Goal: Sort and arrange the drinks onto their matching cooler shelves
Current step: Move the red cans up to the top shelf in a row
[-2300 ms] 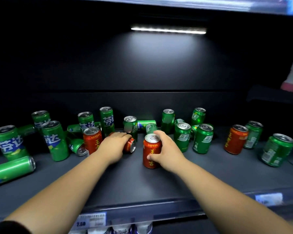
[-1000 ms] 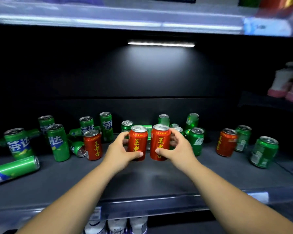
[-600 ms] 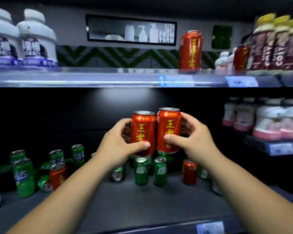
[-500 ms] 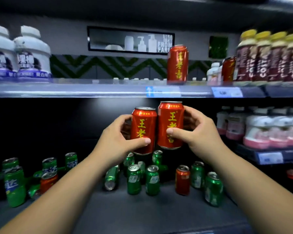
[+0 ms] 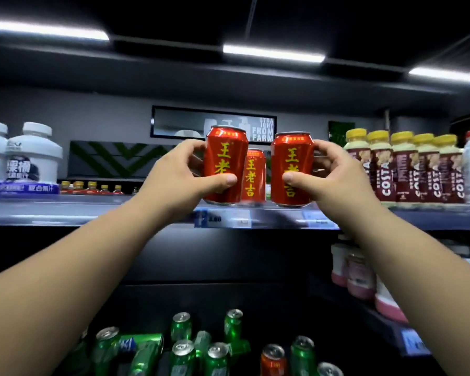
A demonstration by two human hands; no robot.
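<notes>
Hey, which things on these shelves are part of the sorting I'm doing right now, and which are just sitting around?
In the job: left hand gripping left red can; right hand gripping right red can; shelved red can behind them; upper shelf; green cans and lower red can below.
Just there: Costa bottles; white tubs; pink-bottomed bottles.

Three white strip lights (image 5: 273, 53) run across a dark ceiling (image 5: 310, 17) above a grey wall (image 5: 106, 115) bearing a framed sign (image 5: 179, 122).

Dim in here; bright strip lights (image 5: 273, 53) glare high above the fingers (image 5: 189, 147). Below them deep shadow; bottles (image 5: 423, 169) right of them smear, edges bowed.
</notes>
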